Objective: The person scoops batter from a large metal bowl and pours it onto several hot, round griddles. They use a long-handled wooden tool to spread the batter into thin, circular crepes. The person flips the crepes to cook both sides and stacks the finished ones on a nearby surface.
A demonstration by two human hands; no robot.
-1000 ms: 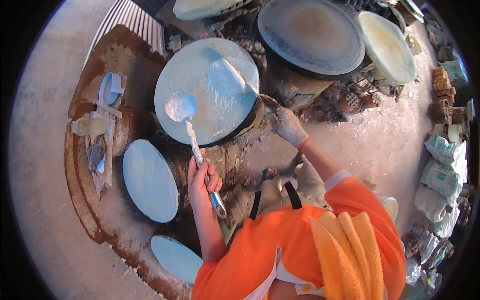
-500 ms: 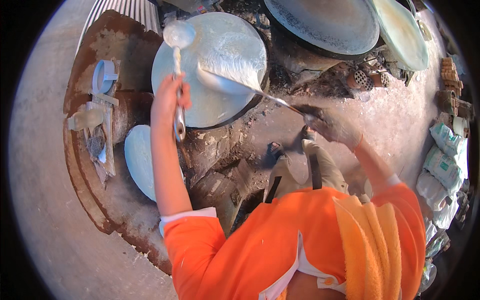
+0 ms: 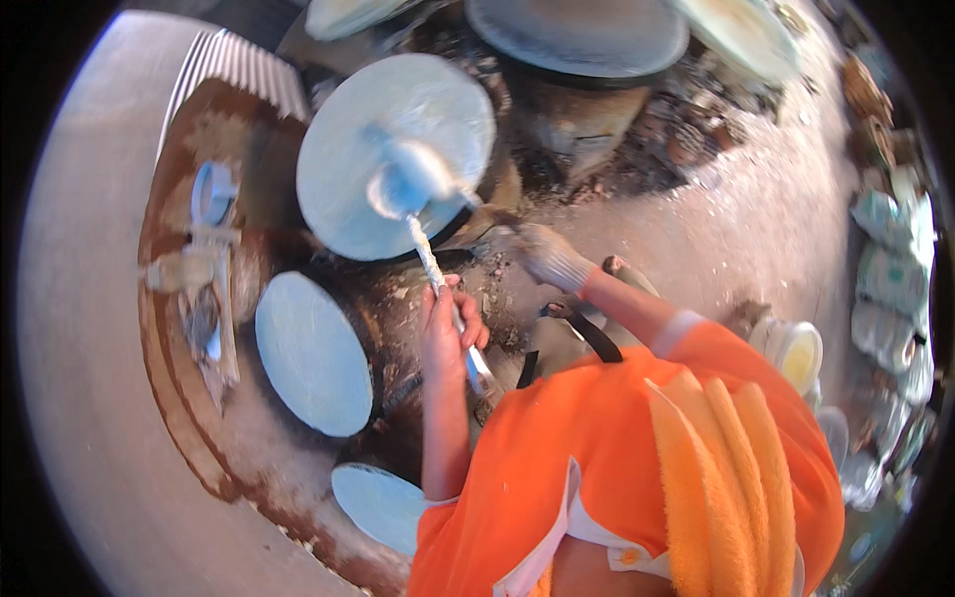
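My left hand [image 3: 448, 323] grips the metal handle of a ladle [image 3: 393, 196], whose whitish, crusted shaft reaches up to a large round pale-blue griddle [image 3: 343, 159]. The ladle's bowl is over the griddle's lower middle. Just above and right of it is a motion-blurred pale blade [image 3: 426, 171], apparently the flat tool held in my gloved right hand [image 3: 545, 257] beyond the griddle's lower-right edge. Its shaft and my right fingertips are smeared. I cannot tell whether ladle and blade touch.
More round plates [image 3: 313, 353] stand lower left and behind [image 3: 577, 30]. A blue plastic ring [image 3: 212, 194] and scraps lie on the rusty ledge at left. Perforated cylinders [image 3: 691, 139] sit right of the stoves. White sacks [image 3: 885, 274] and pails [image 3: 791, 353] line the right side.
Since half a second ago, the ladle has moved from the griddle's upper-left to its middle, beside the blade. My right hand has moved leftward, and my left hand lower and rightward.
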